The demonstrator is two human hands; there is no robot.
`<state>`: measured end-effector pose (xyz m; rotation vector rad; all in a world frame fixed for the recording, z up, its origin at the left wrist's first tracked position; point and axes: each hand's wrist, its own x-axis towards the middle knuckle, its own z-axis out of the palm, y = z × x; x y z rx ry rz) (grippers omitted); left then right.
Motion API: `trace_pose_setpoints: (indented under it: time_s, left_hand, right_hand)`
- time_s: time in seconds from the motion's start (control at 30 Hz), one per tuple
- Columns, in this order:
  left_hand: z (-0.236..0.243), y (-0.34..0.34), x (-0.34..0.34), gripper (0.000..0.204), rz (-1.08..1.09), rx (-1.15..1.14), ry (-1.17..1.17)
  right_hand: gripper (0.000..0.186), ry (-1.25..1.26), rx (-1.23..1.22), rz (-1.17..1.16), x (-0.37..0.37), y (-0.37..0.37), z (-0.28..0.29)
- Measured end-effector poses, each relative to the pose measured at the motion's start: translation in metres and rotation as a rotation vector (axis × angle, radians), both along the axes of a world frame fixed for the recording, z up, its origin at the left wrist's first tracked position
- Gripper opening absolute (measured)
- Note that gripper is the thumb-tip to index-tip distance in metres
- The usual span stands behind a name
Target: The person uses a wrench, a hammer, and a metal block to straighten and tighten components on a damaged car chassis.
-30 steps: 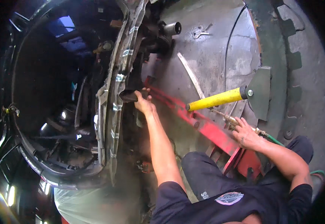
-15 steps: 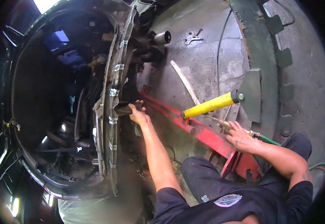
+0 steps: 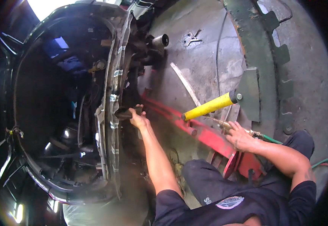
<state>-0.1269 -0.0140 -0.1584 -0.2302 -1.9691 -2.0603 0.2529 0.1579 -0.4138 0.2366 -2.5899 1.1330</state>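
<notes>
My left hand [image 3: 138, 116] grips a dark, flattish piece [image 3: 123, 113] just right of the ragged metal seam [image 3: 115, 86] on a black car body. At lower right, my right hand [image 3: 240, 137] has its fingers loosely curled over a brass torch [image 3: 224, 122] with a green hose [image 3: 271, 139]; the torch's nozzle points left, below a yellow cylinder [image 3: 208, 107]. Under both runs a red steel beam [image 3: 209, 139]. What exactly the dark piece is, I cannot tell.
A green steel beam [image 3: 264, 45] with tabs runs down the right. On the concrete floor [image 3: 194, 56] are a white strip [image 3: 183, 79], a thin cable [image 3: 217, 67] and small metal pieces [image 3: 192, 39]. A cylindrical pipe [image 3: 159, 40] juts from the car. Plastic sheeting [image 3: 85, 214] shows at lower left.
The view has shifted, so the floor and beams appear further left. My left hand sits lower in the picture, still on the dark piece; my right hand stays at the torch.
</notes>
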Motion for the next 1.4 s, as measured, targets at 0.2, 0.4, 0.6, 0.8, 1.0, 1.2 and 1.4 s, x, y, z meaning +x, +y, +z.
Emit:
trace_pose_setpoints:
  time_s: [0.2, 0.4, 0.6, 0.8, 1.0, 1.2, 1.4]
  left_hand:
    - [0.000, 0.003, -0.002, 0.033, -0.031, -0.009, 0.016]
    - [-0.002, 0.003, 0.001, 0.034, -0.026, -0.003, 0.016]
    - [-0.003, -0.001, 0.000, 0.037, -0.078, -0.052, 0.026]
    - [-0.001, 0.000, -0.001, 0.034, -0.071, -0.034, 0.022]
    - [-0.001, -0.001, -0.001, 0.034, -0.076, -0.029, 0.031]
    - [-0.003, 0.001, -0.001, 0.032, -0.095, 0.033, 0.036]
    - [-0.006, -0.006, -0.010, 0.029, -0.127, 0.033, 0.040]
  right_hand:
    - [0.024, -0.008, 0.019, 0.005, 0.000, 0.002, 0.002]
    - [0.025, 0.026, -0.005, -0.021, -0.001, -0.001, -0.003]
    - [0.024, -0.028, 0.008, 0.002, 0.001, 0.005, 0.013]
    - [0.024, -0.043, 0.052, 0.008, -0.002, 0.004, 0.009]
    - [0.023, -0.027, 0.055, 0.000, -0.004, 0.002, 0.010]
    - [0.018, -0.043, 0.035, -0.011, -0.004, 0.002, 0.011]
    - [0.019, -0.072, 0.049, 0.012, -0.005, 0.005, 0.017]
